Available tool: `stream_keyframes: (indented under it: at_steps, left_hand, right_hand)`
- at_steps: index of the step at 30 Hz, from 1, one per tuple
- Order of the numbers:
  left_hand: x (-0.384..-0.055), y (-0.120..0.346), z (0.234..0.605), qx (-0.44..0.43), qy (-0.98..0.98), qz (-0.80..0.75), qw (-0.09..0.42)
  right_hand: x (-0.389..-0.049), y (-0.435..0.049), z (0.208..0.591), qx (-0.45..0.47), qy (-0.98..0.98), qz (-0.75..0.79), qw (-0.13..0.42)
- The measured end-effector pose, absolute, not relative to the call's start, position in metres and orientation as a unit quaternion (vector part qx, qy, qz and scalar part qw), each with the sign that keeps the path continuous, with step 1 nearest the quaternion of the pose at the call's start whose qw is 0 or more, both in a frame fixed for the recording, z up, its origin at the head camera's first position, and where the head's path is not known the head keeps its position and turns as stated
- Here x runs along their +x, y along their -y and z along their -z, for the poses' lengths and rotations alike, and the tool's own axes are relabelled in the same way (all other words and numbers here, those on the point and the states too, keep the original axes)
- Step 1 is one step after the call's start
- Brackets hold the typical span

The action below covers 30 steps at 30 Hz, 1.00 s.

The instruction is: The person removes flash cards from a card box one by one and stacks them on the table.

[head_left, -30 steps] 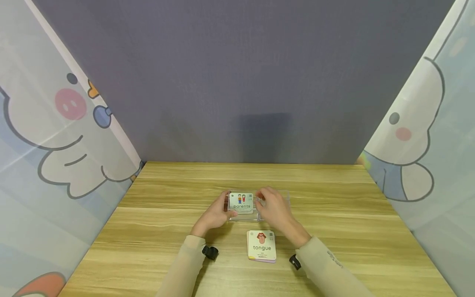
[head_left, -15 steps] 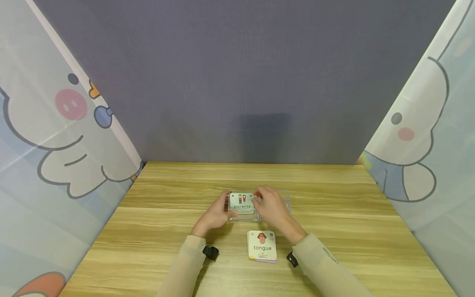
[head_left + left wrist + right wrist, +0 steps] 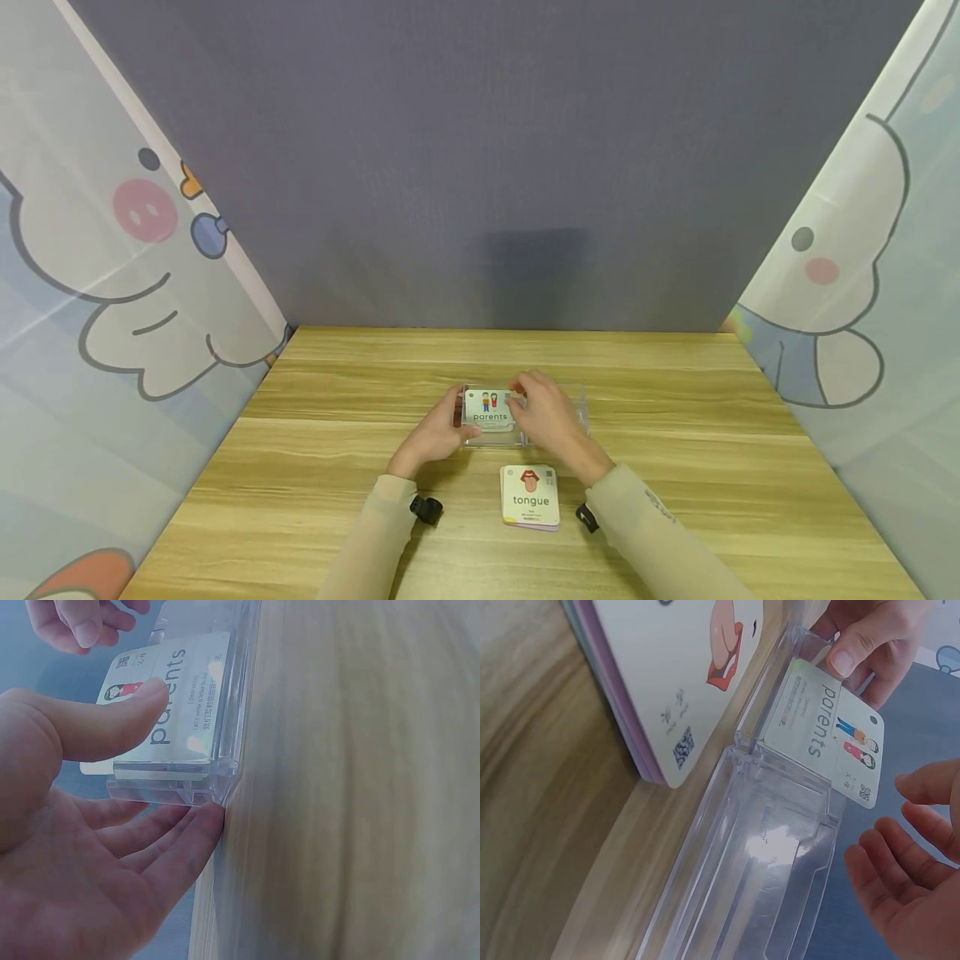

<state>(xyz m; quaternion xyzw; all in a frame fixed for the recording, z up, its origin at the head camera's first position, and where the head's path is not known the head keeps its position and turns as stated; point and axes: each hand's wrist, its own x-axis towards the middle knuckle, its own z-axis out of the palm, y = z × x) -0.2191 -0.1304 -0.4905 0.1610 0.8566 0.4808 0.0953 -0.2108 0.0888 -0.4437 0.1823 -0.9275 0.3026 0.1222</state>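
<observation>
A clear plastic box [image 3: 495,442] with two compartments stands on the table. In its left compartment sits a card marked "parents" [image 3: 487,418], its top edge above the box wall in the wrist views. My left hand [image 3: 433,427] holds the box's left end, the thumb over the card and the fingers [image 3: 180,844] against the outer side. By the card's right edge is my right hand [image 3: 551,417], fingers loosely bent. The right wrist view shows a gap between those fingers and the card, and nothing in the hand.
In front of the box lies a stack of cards with "tongue" [image 3: 530,497] on top. The box's right compartment [image 3: 769,855] shows no cards. A dark panel [image 3: 510,167] stands behind the table [image 3: 337,400], with printed curtains at both sides.
My right hand has shifted slightly left and away from me, closer to the "parents" card. The left hand, the box and the "tongue" stack stay in place.
</observation>
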Motion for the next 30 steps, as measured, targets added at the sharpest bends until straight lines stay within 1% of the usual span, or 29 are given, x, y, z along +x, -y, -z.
stream_keyframes:
  at_steps: [30]
  left_hand:
    - [-0.217,0.13,0.489,0.158,-0.861,-0.474,0.096]
  right_hand:
    - [-0.223,-0.08,0.455,0.195,0.93,-0.291,0.11]
